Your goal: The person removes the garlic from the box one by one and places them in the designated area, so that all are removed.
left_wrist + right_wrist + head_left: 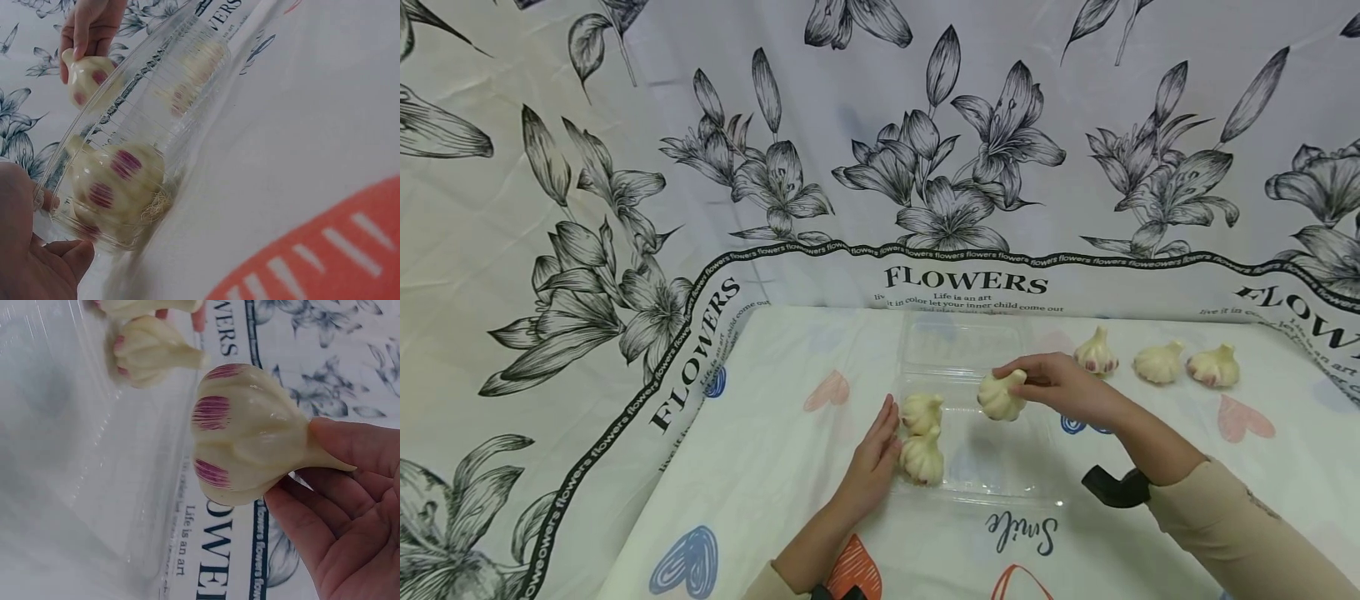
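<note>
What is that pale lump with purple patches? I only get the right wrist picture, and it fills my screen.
Observer: A garlic bulb; the right hand pinches it by the stem, above a clear plastic tray.
Operator: Are there more bulbs outside the tray?
Observer: Yes, three loose bulbs lie in a row on the tablecloth, beyond the right hand.
Operator: And the other hand?
Observer: The left hand rests against the tray's left wall, beside the two bulbs already inside.
</note>
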Tool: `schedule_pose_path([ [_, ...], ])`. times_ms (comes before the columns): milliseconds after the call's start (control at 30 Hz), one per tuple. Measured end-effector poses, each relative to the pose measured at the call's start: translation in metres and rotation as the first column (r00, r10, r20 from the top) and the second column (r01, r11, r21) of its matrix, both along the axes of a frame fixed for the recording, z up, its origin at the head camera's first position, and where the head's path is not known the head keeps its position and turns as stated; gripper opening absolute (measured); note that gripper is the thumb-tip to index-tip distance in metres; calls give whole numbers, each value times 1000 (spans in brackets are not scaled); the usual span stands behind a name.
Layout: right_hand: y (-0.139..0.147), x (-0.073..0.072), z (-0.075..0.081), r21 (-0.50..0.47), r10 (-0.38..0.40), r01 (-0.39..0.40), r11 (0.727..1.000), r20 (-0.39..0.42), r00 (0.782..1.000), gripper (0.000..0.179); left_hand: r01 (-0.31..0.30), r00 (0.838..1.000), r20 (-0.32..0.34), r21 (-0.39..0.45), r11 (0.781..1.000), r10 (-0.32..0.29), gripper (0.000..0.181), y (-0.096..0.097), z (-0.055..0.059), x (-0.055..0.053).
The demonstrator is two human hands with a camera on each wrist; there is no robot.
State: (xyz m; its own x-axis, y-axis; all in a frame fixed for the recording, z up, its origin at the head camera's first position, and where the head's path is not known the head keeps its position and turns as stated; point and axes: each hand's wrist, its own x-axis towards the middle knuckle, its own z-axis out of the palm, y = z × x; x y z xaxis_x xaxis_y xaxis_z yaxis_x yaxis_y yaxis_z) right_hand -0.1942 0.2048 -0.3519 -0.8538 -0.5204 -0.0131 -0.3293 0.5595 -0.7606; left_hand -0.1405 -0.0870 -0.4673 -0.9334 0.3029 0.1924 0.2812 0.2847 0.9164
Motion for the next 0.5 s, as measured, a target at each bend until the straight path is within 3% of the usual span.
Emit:
schedule_pose_path([
  [267,25,11,1,-10,-102,101,995,-74,992,30,10,1000,5,8,1000,-10,49,-1,-1,-2],
  [500,53,17,-6,-29,-213,212,977,-57,975,35,4,1000,1,9,1000,-4,50,-1,-2,-2],
])
